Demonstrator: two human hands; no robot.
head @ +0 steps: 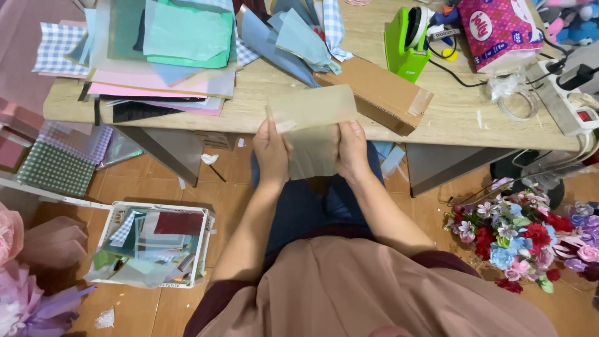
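Below the tabletop [449,118] edge, over your lap, you hold a translucent beige sheet [312,128] upright. Your left hand [271,153] and right hand [352,150] pinch its lower sides, fingers pressed together. You seem mid-fold; creasing next needs aligned edges.

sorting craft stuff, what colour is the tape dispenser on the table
Bright green, with a white roll holder; the tape dispenser shows clearly in the head view.

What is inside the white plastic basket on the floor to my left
The white plastic basket holds a loose heap of paper scraps: a dark red sheet, a blue-checked piece, teal and grey-blue offcuts. Whatever lies beneath them, and the basket's bottom, is covered.
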